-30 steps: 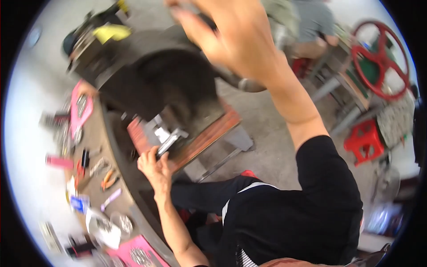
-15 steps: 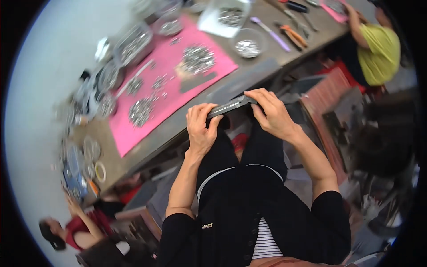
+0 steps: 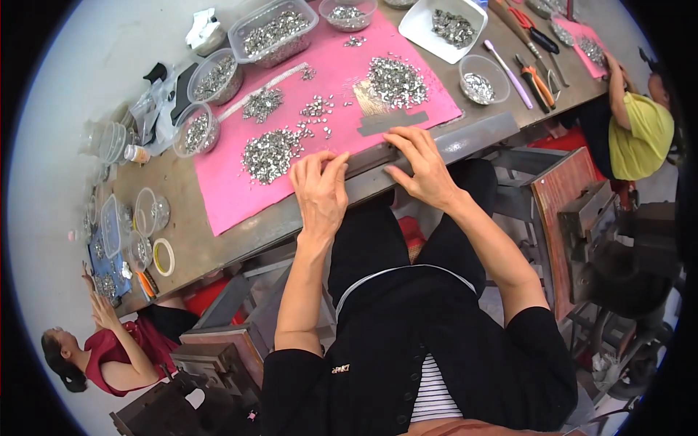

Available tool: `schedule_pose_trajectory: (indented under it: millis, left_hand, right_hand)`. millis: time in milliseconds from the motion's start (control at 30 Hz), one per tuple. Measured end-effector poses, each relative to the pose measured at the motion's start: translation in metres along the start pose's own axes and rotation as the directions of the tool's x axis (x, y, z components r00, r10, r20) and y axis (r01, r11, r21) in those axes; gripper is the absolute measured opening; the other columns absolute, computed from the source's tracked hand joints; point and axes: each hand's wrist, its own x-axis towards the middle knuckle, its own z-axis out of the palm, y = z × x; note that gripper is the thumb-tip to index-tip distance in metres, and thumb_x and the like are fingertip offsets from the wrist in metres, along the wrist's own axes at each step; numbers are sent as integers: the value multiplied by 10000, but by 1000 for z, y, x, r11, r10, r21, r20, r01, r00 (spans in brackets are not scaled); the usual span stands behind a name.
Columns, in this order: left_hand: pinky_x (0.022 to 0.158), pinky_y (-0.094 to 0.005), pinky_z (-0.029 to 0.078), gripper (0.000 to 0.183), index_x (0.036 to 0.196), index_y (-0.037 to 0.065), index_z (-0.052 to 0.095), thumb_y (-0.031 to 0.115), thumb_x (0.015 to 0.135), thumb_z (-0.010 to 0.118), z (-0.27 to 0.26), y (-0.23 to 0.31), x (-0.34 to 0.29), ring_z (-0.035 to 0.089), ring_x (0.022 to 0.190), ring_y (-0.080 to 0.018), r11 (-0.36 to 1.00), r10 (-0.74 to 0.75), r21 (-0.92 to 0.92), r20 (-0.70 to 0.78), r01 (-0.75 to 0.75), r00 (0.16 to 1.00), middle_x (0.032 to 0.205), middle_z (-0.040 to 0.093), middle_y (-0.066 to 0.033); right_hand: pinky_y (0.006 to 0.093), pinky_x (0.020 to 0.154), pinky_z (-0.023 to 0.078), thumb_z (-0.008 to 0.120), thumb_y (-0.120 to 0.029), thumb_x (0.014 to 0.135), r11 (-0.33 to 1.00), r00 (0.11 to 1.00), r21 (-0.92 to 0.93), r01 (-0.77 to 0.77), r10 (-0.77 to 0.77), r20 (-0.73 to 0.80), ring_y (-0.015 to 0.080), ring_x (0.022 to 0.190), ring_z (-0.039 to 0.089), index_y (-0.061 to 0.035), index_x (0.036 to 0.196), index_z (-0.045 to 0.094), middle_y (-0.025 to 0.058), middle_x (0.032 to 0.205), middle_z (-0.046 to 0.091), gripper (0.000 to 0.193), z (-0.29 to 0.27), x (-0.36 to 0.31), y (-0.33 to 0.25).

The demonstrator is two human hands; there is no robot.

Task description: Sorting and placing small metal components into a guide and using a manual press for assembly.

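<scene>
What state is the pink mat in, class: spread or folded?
Spread: the pink mat lies opened out across the workbench, with loose piles of small metal pieces on its surface.

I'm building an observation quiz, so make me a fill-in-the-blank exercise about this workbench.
The left hand is farther from the brush than the ____ hand.
The sheet under the piled metal pieces is coloured ____.
The brush lies beside pliers, and its handle is coloured ____.
Missing words: right; pink; purple.
</scene>
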Motion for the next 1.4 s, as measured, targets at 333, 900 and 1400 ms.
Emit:
schedule_pose_trajectory:
  millis: [333,900,1400]
  left_hand:
    - [1150,-524,295,321,1150,82,671,88,836,742,6,4,-13,590,1217,-297,995,63,-62,-131,-72,989,1181,667,-87]
    - [754,-298,570,239,1173,-6,648,132,981,682,-41,-4,-62,720,883,-218,695,-411,-600,120,396,903,1040,723,-139]
    - [1106,-501,288,447,1279,98,636,203,865,768,-5,-11,-7,555,1202,-267,999,-43,9,-50,44,998,1235,638,-84]
  right_hand:
    - [443,972,462,822,-113,758,996,998,-82,-30,26,-51,347,1139,562,-39,1274,608,135,1195,609,563,14,-3,4]
    - [443,999,423,791,-187,796,979,999,-203,-8,0,-42,303,1156,562,-82,1217,635,86,1195,621,461,15,-1,1]
    - [448,961,463,646,-72,813,878,905,-226,422,-423,47,246,864,643,-77,939,643,72,888,634,126,-9,54,24]
